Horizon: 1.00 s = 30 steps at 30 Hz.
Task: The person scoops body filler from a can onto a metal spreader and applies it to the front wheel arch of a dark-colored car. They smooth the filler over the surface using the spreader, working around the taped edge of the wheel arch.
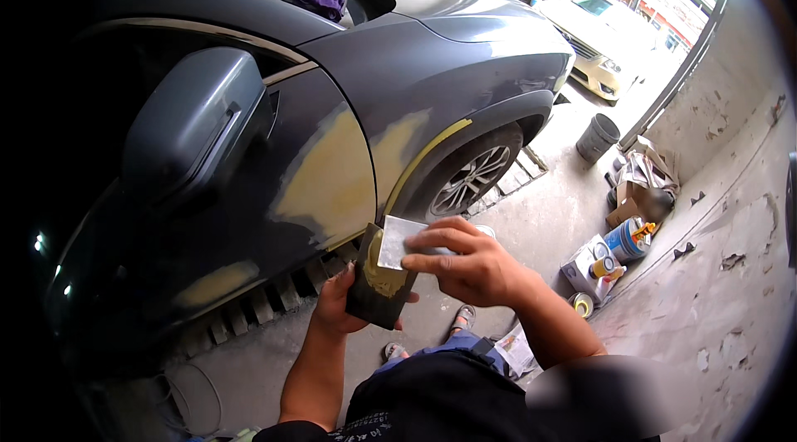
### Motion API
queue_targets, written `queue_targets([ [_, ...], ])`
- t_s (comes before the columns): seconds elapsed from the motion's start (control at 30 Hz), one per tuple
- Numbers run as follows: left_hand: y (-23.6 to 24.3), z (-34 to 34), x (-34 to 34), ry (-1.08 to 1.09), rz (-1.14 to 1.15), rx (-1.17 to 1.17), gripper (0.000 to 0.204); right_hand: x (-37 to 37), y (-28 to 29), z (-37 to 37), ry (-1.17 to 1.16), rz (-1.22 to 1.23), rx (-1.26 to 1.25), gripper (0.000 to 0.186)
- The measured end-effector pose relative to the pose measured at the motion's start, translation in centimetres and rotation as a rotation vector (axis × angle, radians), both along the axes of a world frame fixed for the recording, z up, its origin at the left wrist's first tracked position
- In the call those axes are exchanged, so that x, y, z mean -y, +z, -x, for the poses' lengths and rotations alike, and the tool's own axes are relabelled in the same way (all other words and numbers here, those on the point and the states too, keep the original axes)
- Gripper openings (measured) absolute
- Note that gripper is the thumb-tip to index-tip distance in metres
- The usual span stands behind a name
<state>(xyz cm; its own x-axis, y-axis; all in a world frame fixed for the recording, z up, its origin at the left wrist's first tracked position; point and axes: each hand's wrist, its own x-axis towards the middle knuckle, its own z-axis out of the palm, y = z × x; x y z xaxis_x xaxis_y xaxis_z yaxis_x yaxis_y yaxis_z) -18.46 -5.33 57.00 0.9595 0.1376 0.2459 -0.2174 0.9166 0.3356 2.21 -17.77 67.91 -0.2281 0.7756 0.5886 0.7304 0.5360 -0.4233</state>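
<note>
In my left hand [334, 302] rests a dark rectangular mixing board [378, 307], gripped along its edges and tilted in front of me. Yellow-green body filler [383, 278] is smeared over its upper part. My right hand [465, 263] pinches a flat pale metal spreader [398, 241], whose blade lies against the filler on the board. Beyond them stands a dark grey car [349, 68]. Yellow filler patches [330, 180] cover parts of its front door and fender, with a smaller patch [217, 283] low on the door and a yellow strip along the wheel arch.
The side mirror [195, 122] juts out at left. A front wheel [471, 180] stands just past my hands. Along the right wall [730, 218] sit cans, cardboard and a blue-white tin [624, 241]. A dark bucket [598, 137] and a white car [594, 39] are farther off.
</note>
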Motion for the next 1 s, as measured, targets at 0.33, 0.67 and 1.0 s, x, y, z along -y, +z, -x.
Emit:
queue_targets([
  [0.33,2.3,-1.1,1.6,0.31,-0.03,-0.151,0.07,1.8,-4.6,-4.0,-0.04,0.243,-0.731,0.042],
  [0.67,2.9,-3.7,3.5,0.489,-0.077,-0.215,0.056,2.2,-9.5,-1.6,0.155,0.668,-1.324,0.046],
  [1.0,3.0,-2.7,3.0,0.498,-0.096,-0.172,0.067,4.9,-9.9,-2.8,-0.028,0.603,-1.163,0.045],
])
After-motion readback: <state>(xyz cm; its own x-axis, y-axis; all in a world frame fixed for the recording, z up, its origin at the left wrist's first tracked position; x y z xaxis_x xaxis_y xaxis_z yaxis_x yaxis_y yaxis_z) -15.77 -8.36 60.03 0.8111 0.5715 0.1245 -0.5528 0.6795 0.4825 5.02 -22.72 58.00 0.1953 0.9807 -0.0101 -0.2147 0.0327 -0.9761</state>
